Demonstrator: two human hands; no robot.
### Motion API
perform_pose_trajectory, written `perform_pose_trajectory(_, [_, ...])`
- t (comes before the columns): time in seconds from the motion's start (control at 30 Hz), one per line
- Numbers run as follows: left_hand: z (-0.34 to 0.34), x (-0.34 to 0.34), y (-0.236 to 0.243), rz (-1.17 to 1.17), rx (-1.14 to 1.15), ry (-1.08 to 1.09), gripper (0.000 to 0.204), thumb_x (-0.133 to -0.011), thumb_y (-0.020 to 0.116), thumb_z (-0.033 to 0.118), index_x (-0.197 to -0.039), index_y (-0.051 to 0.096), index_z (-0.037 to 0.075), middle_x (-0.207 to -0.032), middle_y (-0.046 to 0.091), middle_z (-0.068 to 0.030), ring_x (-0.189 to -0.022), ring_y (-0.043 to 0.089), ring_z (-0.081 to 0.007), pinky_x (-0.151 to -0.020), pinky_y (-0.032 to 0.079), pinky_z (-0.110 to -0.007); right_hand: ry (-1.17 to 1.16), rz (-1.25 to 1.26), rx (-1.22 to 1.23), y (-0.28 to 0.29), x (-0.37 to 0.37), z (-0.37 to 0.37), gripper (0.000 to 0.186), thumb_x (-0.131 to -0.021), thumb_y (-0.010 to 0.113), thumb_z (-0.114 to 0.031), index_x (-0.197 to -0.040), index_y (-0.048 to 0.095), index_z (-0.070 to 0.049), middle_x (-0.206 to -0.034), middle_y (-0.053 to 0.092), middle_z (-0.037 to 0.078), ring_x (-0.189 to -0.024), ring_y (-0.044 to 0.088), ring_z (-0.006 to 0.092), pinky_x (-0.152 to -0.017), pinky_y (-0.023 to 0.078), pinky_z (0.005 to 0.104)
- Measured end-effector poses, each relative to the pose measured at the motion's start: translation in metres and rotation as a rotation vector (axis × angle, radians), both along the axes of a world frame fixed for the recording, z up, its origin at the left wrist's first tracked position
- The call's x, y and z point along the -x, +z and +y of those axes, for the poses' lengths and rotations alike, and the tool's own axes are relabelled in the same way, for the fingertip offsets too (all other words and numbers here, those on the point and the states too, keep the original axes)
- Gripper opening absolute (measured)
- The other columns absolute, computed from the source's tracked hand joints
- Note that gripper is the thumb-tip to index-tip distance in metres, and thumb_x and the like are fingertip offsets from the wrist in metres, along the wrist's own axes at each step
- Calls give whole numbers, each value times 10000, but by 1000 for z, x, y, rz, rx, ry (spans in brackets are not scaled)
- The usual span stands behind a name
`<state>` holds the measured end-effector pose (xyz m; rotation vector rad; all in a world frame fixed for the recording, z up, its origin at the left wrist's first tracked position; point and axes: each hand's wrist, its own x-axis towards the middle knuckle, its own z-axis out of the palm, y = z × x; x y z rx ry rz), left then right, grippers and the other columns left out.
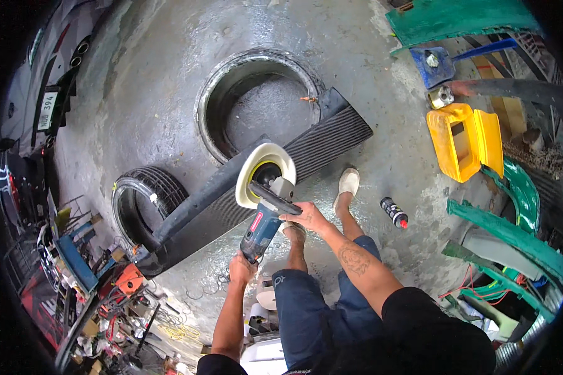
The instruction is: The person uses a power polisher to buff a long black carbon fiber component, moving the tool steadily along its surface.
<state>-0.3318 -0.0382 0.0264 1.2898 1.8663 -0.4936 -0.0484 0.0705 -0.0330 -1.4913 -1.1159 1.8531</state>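
Observation:
A dark blue-and-grey handheld polisher (260, 230) with a round cream pad (245, 182) is held in front of me. My left hand (243, 269) is closed round the rear end of its body. My right hand (308, 218) grips the handle near its head. Behind the pad lies a long black panel (331, 139) with a carbon-weave surface, slanting from lower left to upper right. Whether the pad touches the panel I cannot tell. A tyre (205, 119) sits under the panel's upper part, and another tyre (169, 187) under its lower left part.
A black bottle with a red tip (394, 212) lies right of my feet. Farther right are a blue dustpan (433, 69), a yellow container (447, 144) and several green panels (507, 234). Tools and parts crowd the lower left, near an orange object (129, 279). A car (50, 94) stands far left.

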Motion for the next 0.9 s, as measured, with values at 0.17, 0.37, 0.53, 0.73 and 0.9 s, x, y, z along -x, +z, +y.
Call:
perform_pose_trajectory(0.17, [22,10,-20,-24,-153,-200,474,-744,717,269,-1038,513,-41,-866,648,-282,-800,630,-462,-707,516,-513,-64,-119,28,-15,-5,-15,455,-757,789,-419,-962,717,-20,-840,705,151,-779,672,203,-732,504,341])
perform_pose_trajectory(0.37, [38,0,-41,-53,-310,-252,440,-736,746,241,-981,475,-3,-853,627,-259,-773,612,-454,-660,496,-517,-181,-220,-199,-43,-13,-22,399,-742,802,-360,-806,687,17,-731,643,176,-708,632,319,-686,484,383])
perform_pose_trajectory(0.53, [45,-15,-47,-63,-371,-289,463,-719,770,247,-978,468,10,-866,625,-251,-757,610,-457,-651,493,-521,-309,-238,-397,-54,-22,-25,329,-725,823,-282,-706,645,-5,-661,604,139,-652,593,297,-639,458,395])
perform_pose_trajectory(0.73, [54,-38,-53,-51,-411,-308,468,-716,779,254,-963,458,19,-873,625,-240,-760,617,-448,-642,497,-512,-262,-221,-323,-59,-47,-24,291,-739,821,-251,-798,678,-4,-740,650,118,-736,628,265,-716,483,357])
perform_pose_trajectory(0.9, [64,-61,-58,-41,-409,-301,471,-709,783,246,-964,456,22,-875,626,-232,-764,620,-443,-643,498,-508,-325,-271,-458,-67,-66,-14,333,-720,833,-265,-667,599,-33,-622,575,98,-646,582,286,-626,459,395])
